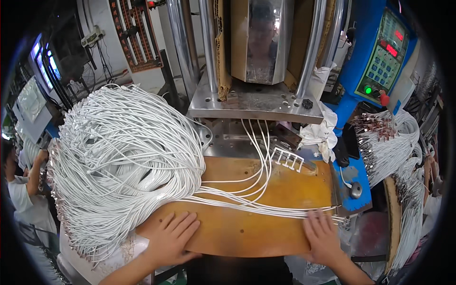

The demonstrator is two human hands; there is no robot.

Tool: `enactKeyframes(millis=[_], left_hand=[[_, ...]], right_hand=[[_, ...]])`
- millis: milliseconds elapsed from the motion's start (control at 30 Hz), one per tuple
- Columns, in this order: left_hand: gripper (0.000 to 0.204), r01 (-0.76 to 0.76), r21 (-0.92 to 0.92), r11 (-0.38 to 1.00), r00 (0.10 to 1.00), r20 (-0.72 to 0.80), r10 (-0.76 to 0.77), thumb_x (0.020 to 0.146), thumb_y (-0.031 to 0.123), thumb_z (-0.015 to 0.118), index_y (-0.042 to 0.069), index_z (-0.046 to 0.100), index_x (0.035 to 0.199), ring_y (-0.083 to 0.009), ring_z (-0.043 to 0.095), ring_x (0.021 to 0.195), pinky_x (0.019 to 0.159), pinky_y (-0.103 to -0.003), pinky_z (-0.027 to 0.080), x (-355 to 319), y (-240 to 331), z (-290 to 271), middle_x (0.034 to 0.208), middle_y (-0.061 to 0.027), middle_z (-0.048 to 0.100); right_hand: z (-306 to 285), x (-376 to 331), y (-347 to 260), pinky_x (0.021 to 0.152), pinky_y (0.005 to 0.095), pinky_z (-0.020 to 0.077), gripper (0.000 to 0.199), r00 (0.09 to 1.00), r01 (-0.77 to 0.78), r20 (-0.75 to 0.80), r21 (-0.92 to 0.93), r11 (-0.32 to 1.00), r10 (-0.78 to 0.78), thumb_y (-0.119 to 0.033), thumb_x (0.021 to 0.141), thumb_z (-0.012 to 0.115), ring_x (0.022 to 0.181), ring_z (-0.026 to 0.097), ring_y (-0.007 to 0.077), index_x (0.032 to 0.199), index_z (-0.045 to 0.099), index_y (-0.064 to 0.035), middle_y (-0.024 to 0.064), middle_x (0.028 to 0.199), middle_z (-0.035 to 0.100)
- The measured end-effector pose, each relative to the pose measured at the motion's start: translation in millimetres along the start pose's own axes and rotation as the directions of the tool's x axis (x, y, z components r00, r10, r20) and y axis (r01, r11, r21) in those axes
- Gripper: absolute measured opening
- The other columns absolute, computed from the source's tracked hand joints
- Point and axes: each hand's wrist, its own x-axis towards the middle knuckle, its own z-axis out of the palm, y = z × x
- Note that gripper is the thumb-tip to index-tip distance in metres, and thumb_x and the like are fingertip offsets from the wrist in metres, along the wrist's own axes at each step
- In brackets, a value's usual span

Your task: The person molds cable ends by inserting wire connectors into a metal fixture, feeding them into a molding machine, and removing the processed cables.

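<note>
Your head camera looks steeply down from close above the bench [266, 228], facing the press [259, 57]; fisheye bends the rim.

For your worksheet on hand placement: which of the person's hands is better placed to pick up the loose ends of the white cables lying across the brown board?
Probably the right hand: its fingers rest on the white cables near their ends. The left hand lies flat on the brown board, beside the big cable bundle.

Behind the brown board [266, 232] we saw a steel press [256, 102] with shiny columns and a cardboard-wrapped block. A blue control panel [380, 57] with lit red readouts and a green button stood to the right, with white rags [318, 133] beside it. Another person in a white shirt [21, 199] worked at far left near screens [42, 66].
</note>
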Motion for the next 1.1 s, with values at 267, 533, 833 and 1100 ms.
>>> enactKeyframes(millis=[267, 533, 833, 1100], left_hand=[[0.062, -0.044, 0.248, 0.968, 0.996, -0.069, 0.063, 0.083, 0.022, 0.063, 0.004, 0.051, 0.141, -0.0295, 0.044, 0.14, 0.114, -0.049, 0.035, -3, -2, 13, 0.151, -0.0148, 0.046], [0.065, -0.016, 0.283, 0.959, 0.998, -0.056, 0.033, 0.088, 0.015, 0.054, 0.002, 0.039, 0.149, -0.0294, 0.037, 0.146, 0.118, -0.048, 0.03, -16, -6, 23, 0.157, -0.0146, 0.038], [0.055, -0.058, 0.061, 0.996, 0.997, -0.043, 0.061, 0.087, 0.016, 0.057, 0.0, 0.049, 0.139, -0.0322, 0.041, 0.141, 0.117, -0.049, 0.032, -5, 8, 21, 0.149, -0.0175, 0.044], [0.023, -0.391, -0.122, 0.912, 0.88, -0.341, 0.331, 0.078, 0.022, 0.061, 0.001, 0.068, 0.084, -0.0281, 0.063, 0.097, 0.083, -0.041, 0.052, 150, 82, 69, 0.097, -0.0112, 0.064]], right_hand=[[11, -6, -2, 0.111, 0.0589, 0.0323, 0.071, 0.993, -0.062, -0.1, -0.062, 0.996, 0.055, -0.025, 0.069, 0.078, 0.133, 0.045, 0.0461, 0.131, 0.054, 0.0002, 0.0253, 0.141, 0.05], [28, 10, 9, 0.109, 0.0595, 0.0364, 0.085, 0.956, 0.174, -0.217, -0.112, 0.978, -0.195, -0.05, 0.083, 0.07, 0.13, 0.046, 0.0514, 0.149, 0.041, -0.0034, 0.0291, 0.15, 0.043], [-13, 11, -10, 0.11, 0.0573, 0.037, 0.089, 0.991, 0.133, -0.029, -0.008, 0.991, -0.133, -0.054, 0.086, 0.068, 0.131, 0.046, 0.0506, 0.15, 0.039, -0.0008, 0.0296, 0.147, 0.046], [3, 64, 12, 0.109, 0.0459, 0.0402, 0.068, 0.995, 0.09, 0.024, 0.292, 0.952, -0.101, -0.016, 0.089, 0.07, 0.127, 0.051, 0.0445, 0.148, 0.042, 0.001, 0.0287, 0.139, 0.052]])
